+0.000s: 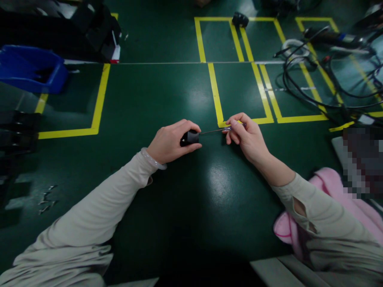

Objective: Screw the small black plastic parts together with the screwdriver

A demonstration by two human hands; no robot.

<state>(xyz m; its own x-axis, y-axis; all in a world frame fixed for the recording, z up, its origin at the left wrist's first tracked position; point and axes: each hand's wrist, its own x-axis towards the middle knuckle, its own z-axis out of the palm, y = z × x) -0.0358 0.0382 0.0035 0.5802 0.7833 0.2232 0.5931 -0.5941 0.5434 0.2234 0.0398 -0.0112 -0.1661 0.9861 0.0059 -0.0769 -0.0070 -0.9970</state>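
Note:
A small black part (189, 138) is gripped between the thumb and fingers of my left hand (173, 141), above the green table. My right hand (245, 134) pinches the handle of a thin screwdriver (213, 131). The metal shaft points left, and its end meets the right side of the black part. Whether the tip sits inside a hole is too small to tell. Both hands are closed around what they hold.
Yellow tape marks the green table (155, 99). A blue bin (32, 71) and black parts line the left, with several screws (46, 199) nearer. Another black part (240, 19) lies at the back. Cables (299, 99) and a pink cloth (329, 183) are at the right.

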